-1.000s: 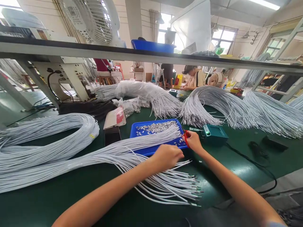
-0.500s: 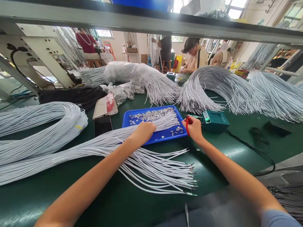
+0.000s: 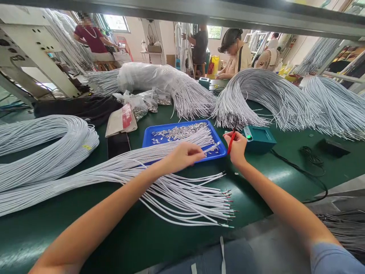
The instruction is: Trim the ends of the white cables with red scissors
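Note:
Between the fingers of my left hand point(image 3: 186, 155) is the end of a white cable point(image 3: 212, 147), over the front right of a blue tray point(image 3: 146, 137). Small metal pieces point(image 3: 182, 132) and the ends of a bundle of white cables point(image 3: 199, 139) lie in the tray. My right hand point(image 3: 237, 146) is closed on a red-handled tool point(image 3: 231, 142), its dark tip pointing up, just right of the tray. Loose cables with stripped, coloured wire ends point(image 3: 199, 201) spread over the green table point(image 3: 256, 198) in front of the tray.
A green device point(image 3: 259, 140) with a lit button stands right of my right hand. Coiled cables point(image 3: 65, 133) lie at the left, more bundles point(image 3: 268, 91) behind. A phone point(image 3: 118, 145) is left of the tray. A metal beam point(image 3: 182, 17) crosses above. People work in the background.
My left hand has moved right, off the bundle, with one cable end now between its fingers. My right hand has shifted slightly right with the tool. The camera view has shifted a little.

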`<state>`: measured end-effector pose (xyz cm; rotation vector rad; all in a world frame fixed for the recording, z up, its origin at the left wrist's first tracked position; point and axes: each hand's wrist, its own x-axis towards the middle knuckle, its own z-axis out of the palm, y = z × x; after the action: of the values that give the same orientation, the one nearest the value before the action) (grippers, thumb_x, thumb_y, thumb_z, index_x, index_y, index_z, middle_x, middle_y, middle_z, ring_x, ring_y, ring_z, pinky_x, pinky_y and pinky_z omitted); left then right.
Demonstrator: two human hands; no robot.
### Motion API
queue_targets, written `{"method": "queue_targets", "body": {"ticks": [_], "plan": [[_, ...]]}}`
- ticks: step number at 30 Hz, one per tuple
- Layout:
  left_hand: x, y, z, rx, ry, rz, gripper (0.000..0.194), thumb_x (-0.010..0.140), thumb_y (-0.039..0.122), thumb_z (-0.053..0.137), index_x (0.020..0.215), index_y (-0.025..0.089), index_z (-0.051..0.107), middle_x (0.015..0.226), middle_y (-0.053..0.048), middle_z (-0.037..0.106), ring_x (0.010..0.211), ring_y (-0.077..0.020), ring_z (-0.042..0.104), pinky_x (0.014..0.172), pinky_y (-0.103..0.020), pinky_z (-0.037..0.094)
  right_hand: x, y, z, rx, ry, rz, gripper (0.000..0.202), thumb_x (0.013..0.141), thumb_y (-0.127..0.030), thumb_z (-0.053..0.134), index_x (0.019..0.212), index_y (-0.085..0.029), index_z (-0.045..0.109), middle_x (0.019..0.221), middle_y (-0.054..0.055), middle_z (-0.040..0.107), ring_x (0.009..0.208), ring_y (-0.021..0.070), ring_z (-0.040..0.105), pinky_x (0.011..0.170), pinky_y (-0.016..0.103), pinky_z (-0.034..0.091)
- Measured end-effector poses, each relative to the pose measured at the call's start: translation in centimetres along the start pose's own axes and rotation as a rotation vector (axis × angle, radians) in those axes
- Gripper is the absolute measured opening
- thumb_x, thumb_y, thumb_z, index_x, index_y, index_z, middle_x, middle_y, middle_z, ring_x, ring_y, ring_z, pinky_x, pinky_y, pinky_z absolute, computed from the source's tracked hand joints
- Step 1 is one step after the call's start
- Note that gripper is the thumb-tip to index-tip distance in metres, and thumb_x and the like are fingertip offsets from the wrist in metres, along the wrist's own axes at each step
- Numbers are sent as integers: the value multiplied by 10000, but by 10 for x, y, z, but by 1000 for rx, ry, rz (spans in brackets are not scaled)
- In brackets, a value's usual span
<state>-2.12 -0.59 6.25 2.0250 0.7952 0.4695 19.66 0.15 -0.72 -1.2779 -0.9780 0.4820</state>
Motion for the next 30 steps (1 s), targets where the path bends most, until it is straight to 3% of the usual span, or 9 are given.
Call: {"method": "queue_targets", "body": {"ticks": [3, 6, 8, 10, 12, 18, 24, 30], "plan": [[-16, 13, 32, -377, -379, -115, 304, 842, 383, 607, 770, 95, 668, 514, 26, 545, 402, -39, 412, 421, -168, 308, -3, 3, 2, 35, -24, 25, 116, 649, -288, 602, 655, -174, 584, 604, -12, 582, 567, 126, 496, 580, 273, 420], [-18, 6, 56, -669, -493, -210, 368, 833, 434, 629, 893, 76, 689, 570, -12, 620, 413, -57, 507, 427, -169, 379, -10, 1, 5, 69, -65, 22, 115, 658, -290, 617, 664, -178, 592, 640, -9, 607, 582, 122, 509, 594, 271, 424], [-9, -8, 58, -749, -348, -211, 354, 773, 395, 712, 897, 64, 690, 586, -21, 647, 408, -42, 507, 425, -155, 379, -16, -2, 6, 99, -105, -1, 108, 662, -285, 633, 672, -182, 602, 653, -11, 615, 606, 123, 523, 617, 270, 429], [3, -24, 51, -794, -150, -207, 331, 725, 320, 765, 917, 63, 685, 596, -16, 661, 429, -36, 528, 441, -138, 389, -21, -6, 6, 124, -154, -13, 100, 664, -276, 651, 673, -186, 609, 634, -18, 607, 610, 123, 526, 625, 271, 431], [12, -36, 40, -794, -48, -198, 344, 697, 266, 787, 957, 67, 682, 648, -35, 696, 496, -65, 602, 497, -153, 451, -25, -9, 6, 144, -201, -10, 97, 674, -272, 660, 674, -188, 611, 632, -20, 610, 612, 123, 533, 630, 273, 438], [15, -44, 32, -718, 253, -64, 312, 654, 301, 818, 852, 85, 713, 728, -73, 737, 575, -125, 674, 557, -203, 519, -36, -21, 6, 158, -347, 6, 90, 713, -267, 676, 708, -193, 623, 756, 5, 686, 692, 137, 602, 668, 284, 481], [15, -43, 38, -645, 240, -14, 288, 612, 339, 836, 680, 93, 701, 549, -17, 653, 504, -99, 600, 526, -209, 503, -48, -33, 6, 186, -454, 45, 133, 712, -271, 717, 691, -190, 614, 790, 14, 699, 721, 142, 629, 711, 301, 514], [15, -47, 39, -641, 209, 15, 221, 654, 291, 811, 699, 99, 711, 584, -24, 665, 525, -89, 602, 522, -186, 486, -50, -32, 5, 218, -517, 84, 146, 685, -248, 752, 697, -191, 618, 722, -7, 661, 665, 125, 595, 640, 270, 491]]}}
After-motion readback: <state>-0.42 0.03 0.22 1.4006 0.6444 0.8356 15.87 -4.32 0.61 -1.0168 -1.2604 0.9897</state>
